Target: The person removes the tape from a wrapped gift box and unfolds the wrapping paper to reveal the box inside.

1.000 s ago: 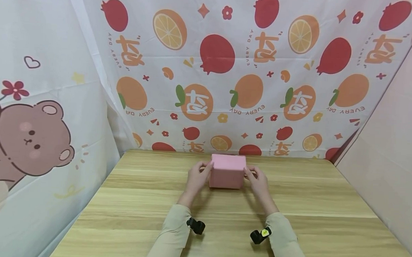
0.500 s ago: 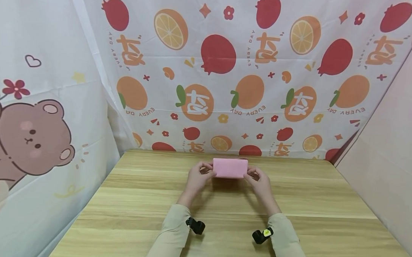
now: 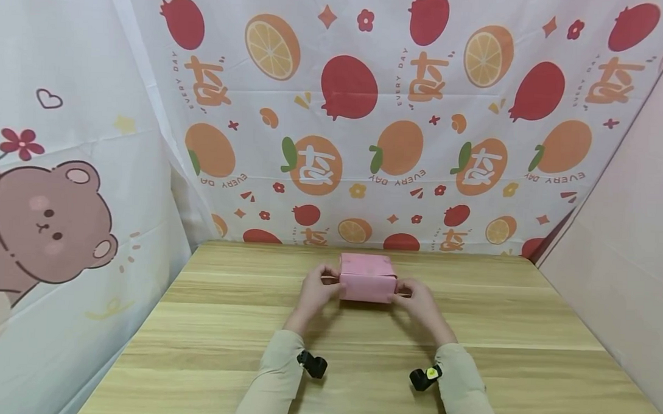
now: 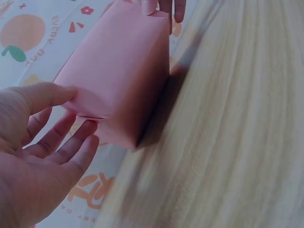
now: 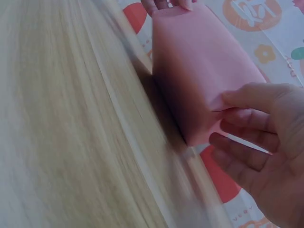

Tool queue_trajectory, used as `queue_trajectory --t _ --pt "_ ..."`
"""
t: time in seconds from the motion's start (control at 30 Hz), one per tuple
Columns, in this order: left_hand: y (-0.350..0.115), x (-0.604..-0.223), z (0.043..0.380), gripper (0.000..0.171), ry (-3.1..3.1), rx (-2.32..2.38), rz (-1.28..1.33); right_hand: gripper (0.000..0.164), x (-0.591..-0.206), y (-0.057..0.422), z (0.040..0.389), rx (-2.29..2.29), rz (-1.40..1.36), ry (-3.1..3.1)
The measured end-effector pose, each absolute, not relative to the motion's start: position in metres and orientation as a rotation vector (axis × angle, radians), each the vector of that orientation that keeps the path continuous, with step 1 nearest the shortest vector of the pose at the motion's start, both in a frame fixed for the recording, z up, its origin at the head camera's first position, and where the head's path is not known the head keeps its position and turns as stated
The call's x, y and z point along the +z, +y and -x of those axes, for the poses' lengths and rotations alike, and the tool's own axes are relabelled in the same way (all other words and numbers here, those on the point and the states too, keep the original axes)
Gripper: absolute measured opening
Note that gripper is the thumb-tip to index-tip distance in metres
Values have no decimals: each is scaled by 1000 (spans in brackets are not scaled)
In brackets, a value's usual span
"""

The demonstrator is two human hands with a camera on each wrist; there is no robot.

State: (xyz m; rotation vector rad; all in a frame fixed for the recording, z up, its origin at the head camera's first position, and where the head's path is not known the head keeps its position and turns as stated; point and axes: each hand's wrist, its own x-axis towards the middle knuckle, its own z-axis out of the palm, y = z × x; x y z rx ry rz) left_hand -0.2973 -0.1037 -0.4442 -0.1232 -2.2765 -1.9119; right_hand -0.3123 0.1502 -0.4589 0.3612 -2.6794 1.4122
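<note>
A pink box (image 3: 367, 287) with flat, smooth faces is at the far middle of the wooden table, between my two hands. In the head view its top face shows a seam, with a slightly raised edge at the right. My left hand (image 3: 316, 292) holds its left end, the thumb on one face and the fingers at the end, as the left wrist view shows of the same box (image 4: 109, 61). My right hand (image 3: 418, 302) grips the opposite end; in the right wrist view its thumb (image 5: 237, 97) presses near a corner and the lower fingers spread beside the end.
The wooden table (image 3: 228, 325) runs back to a fruit-print curtain (image 3: 356, 141) right behind the box. A bear-print curtain (image 3: 51, 221) stands at the left, a plain pale wall (image 3: 621, 241) at the right. Black cameras sit on both wrists.
The box has turned between my hands: a smooth face tipped toward the head view, then a seamed face came up on top. Both hands stay at its ends.
</note>
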Motion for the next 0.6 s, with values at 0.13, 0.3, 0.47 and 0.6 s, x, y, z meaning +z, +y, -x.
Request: queue_trajectory --t 0.13,0.3,0.47,0.6 --pt "-108 -446 297 24 -2360 -1896 149 15 -459 154 311 1357 -439 -2754" --pt "-113 -448 298 25 -2456 -1837 242 8 -461 159 312 1335 -521 -2800" --pt "-118 -451 299 27 -2556 -1801 322 12 -464 164 313 1300 -589 -2843" --pt "-121 -451 299 26 -2593 -1807 371 14 -464 168 314 1267 -683 -2872"
